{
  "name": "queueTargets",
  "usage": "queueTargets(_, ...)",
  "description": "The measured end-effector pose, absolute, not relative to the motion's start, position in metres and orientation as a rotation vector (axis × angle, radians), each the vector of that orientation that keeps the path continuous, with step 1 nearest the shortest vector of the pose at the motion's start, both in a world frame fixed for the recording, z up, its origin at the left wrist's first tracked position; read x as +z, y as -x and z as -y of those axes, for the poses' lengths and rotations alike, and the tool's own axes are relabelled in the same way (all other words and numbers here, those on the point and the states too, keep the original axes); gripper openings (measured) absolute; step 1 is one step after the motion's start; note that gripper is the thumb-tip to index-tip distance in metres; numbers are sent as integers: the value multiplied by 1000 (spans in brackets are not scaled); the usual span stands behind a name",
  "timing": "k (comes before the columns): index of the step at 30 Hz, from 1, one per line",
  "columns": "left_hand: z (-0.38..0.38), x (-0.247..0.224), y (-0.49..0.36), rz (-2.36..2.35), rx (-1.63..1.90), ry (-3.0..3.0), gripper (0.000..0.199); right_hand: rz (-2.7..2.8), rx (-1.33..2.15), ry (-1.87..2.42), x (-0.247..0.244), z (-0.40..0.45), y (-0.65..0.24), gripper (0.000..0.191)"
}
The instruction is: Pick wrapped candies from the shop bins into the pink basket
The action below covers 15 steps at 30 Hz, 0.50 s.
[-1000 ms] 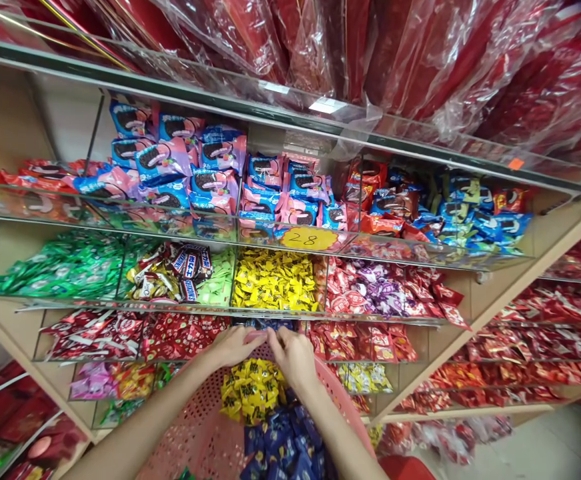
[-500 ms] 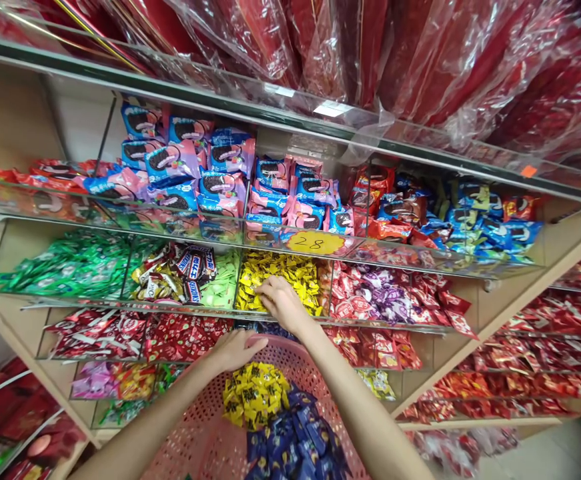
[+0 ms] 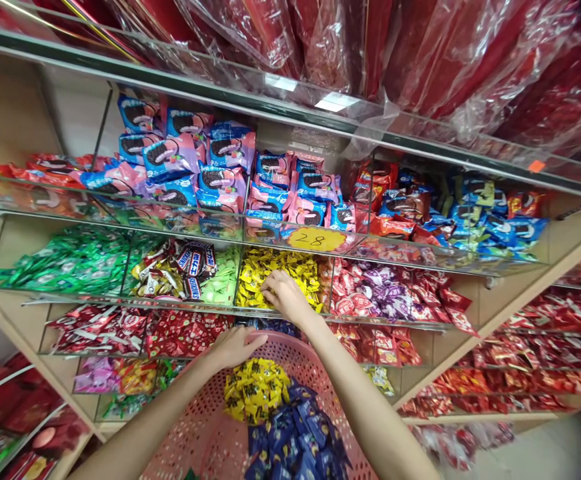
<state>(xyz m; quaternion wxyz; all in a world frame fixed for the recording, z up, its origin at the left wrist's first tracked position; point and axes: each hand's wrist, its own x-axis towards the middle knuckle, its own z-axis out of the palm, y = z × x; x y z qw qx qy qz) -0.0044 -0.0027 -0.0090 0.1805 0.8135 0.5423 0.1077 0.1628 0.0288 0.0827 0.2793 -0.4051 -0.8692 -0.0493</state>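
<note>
My left hand (image 3: 235, 348) grips the rim of a pink perforated plastic basket (image 3: 205, 407), its thumb lying along the edge. Inside the basket, yellow-wrapped candies (image 3: 256, 390) sit in a heap beside dark blue-wrapped candies (image 3: 297, 433). My right hand (image 3: 285, 293) reaches over the front of a shelf compartment, its fingers curled down onto loose yellow-wrapped candies (image 3: 260, 267). The palm side and fingertips are partly hidden, so how many candies lie under them cannot be seen.
Light green packets (image 3: 223, 277) and Snickers bars (image 3: 195, 263) lie left of the yellow compartment; red and purple candies (image 3: 370, 293) lie right. Above hangs a clear shelf front with a yellow "28" tag (image 3: 319, 239). Blue and pink cookie packs (image 3: 170, 160) fill the upper shelf.
My right hand has shifted slightly right and down within the yellow candies, its fingers more curled. My left hand stays on the basket rim. The view has tilted slightly.
</note>
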Motion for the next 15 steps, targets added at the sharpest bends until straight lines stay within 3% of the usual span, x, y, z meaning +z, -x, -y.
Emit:
queueTargets(11,3,-8,6,-1528,297,-2288,67,1908,412,998,85,-28,-182,7)
queueTargets(15,3,-8,5,-1533,281,-2282,66,1539,841,954,79,-21,-185,20)
